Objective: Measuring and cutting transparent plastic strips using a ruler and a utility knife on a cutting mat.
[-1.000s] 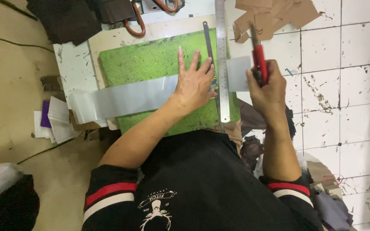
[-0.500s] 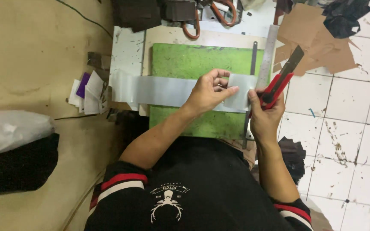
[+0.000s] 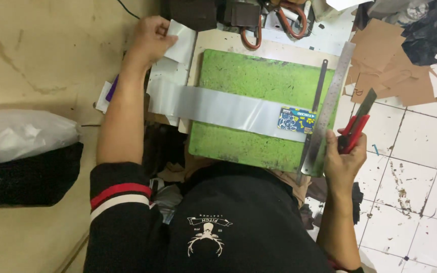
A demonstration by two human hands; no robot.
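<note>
Head view: two hands, one mat, one strip, one card, two rulers.
Your left hand (image 3: 150, 38) pinches a silver piece (image 3: 180, 40) off the mat's (image 3: 259, 81) left corner; your right hand (image 3: 342, 159) grips the knife (image 3: 357, 121) beside its right edge, over white floor tiles (image 3: 421, 151).

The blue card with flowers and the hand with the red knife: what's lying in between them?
In the head view, a long metal ruler lies on the green cutting mat, between the blue card and the right hand gripping the red utility knife.
</note>
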